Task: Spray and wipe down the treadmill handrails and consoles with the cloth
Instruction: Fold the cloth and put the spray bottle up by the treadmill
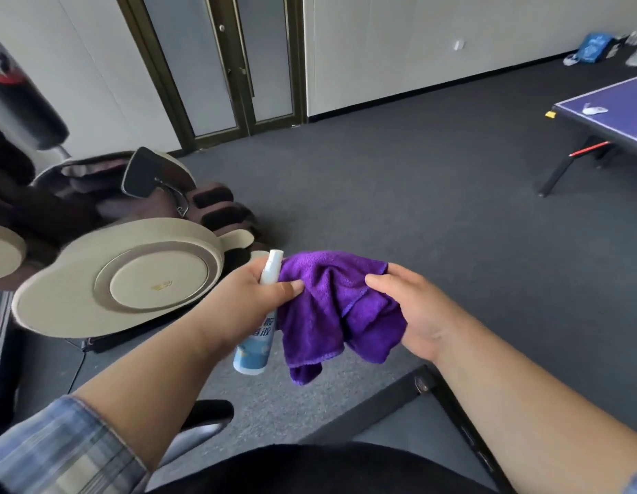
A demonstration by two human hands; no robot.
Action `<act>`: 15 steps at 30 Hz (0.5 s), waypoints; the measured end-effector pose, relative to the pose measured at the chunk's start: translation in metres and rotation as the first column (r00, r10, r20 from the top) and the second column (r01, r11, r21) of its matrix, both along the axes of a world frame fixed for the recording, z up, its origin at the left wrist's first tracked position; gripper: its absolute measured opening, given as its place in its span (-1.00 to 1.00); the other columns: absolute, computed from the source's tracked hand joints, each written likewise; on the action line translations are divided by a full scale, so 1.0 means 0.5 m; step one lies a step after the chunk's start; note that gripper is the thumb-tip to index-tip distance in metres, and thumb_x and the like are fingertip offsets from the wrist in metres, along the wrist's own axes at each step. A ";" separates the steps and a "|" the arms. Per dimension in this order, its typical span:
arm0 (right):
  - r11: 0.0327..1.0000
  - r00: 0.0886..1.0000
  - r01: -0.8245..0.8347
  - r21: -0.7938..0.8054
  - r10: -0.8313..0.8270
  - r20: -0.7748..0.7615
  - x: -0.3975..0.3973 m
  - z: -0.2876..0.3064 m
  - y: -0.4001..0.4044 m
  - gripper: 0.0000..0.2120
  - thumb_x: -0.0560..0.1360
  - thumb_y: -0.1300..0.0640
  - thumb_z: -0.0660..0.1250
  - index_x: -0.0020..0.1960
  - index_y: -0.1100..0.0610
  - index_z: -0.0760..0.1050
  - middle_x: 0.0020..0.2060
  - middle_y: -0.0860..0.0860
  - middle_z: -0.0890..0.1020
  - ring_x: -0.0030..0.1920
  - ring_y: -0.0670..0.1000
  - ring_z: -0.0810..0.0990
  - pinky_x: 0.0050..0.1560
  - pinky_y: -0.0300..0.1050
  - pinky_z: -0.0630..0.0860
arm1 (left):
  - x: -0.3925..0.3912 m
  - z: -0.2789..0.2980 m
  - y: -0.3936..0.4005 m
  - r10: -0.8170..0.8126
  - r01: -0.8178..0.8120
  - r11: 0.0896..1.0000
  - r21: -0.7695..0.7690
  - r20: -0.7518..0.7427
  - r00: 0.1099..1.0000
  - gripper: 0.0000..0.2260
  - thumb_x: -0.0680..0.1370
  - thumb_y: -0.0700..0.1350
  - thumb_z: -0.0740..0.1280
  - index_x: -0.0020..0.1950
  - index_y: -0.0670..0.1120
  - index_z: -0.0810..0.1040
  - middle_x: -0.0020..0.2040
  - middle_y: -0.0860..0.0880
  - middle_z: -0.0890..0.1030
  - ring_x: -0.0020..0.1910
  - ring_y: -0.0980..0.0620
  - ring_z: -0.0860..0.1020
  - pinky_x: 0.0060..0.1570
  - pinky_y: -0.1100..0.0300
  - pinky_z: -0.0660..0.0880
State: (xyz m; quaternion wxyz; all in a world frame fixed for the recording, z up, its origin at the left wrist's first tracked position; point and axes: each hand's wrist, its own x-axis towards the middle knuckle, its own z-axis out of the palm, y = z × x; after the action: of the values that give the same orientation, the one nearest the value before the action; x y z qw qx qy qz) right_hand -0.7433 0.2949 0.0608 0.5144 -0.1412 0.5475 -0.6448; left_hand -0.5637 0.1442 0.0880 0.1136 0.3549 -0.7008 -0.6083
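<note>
The left hand [254, 295] has its grip clamped on the spray bottle [260, 317]; its thumb presses the purple cloth [331, 308]. The right hand [413, 311] pinches the cloth, bunched between both hands above the grey floor [434, 208].

The spray bottle [260, 308] shows only its white top and its lower label; the middle is hidden inside the left hand [251, 297]. The printed characters on the label are partly covered and too blurred to read. The fingers of the right hand [408, 311] are behind the purple cloth [331, 308], only the thumb is seen. The massage chair [107, 244] is cut off by the left edge, also the punching bag [14, 98] above it. The table tennis table [609, 112] is cut off by the right edge. Small items at the far wall [602, 48] are too small to tell.
</note>
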 end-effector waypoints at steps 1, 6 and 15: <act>0.999 0.998 0.034 -0.004 -0.034 0.058 -0.015 -0.007 -0.024 -0.79 0.56 0.23 0.33 0.18 0.24 0.56 0.08 0.26 0.68 0.04 0.18 0.68 0.08 0.07 0.60 | -0.026 -0.006 -0.014 0.007 -0.007 1.000 0.000 0.008 1.000 -0.66 0.39 0.02 0.45 0.00 -0.19 0.53 -0.20 -0.14 0.60 -0.25 -0.03 0.55 -0.20 0.05 0.51; 0.989 0.968 -0.108 0.104 0.129 -0.215 -0.124 -0.048 -0.141 -0.45 0.33 -0.02 0.59 0.24 0.05 0.48 0.04 0.00 0.72 0.09 0.01 0.69 0.17 0.08 0.58 | -0.155 -0.040 -0.072 0.156 -0.151 0.986 -0.071 0.068 0.985 -0.80 0.51 -0.08 0.45 -0.01 -0.17 0.52 -0.26 -0.06 0.58 -0.33 0.02 0.54 -0.28 0.09 0.53; 0.906 0.844 -0.393 0.159 0.424 -0.328 -0.318 -0.056 -0.361 -0.70 0.51 0.35 0.25 0.12 0.01 0.52 0.04 0.10 0.69 0.10 0.12 0.67 0.21 0.16 0.57 | -0.260 -0.053 -0.200 0.281 -0.285 0.957 0.059 0.073 0.957 -0.76 0.44 -0.05 0.46 0.04 -0.11 0.58 -0.08 -0.21 0.63 -0.13 -0.12 0.58 -0.03 -0.10 0.57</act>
State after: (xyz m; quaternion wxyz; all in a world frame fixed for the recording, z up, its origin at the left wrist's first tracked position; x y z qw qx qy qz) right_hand -0.9024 0.1144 0.0330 0.5380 -0.3462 0.6156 -0.4602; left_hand -0.6935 0.0441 0.0614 0.1647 0.4747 -0.6248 -0.5977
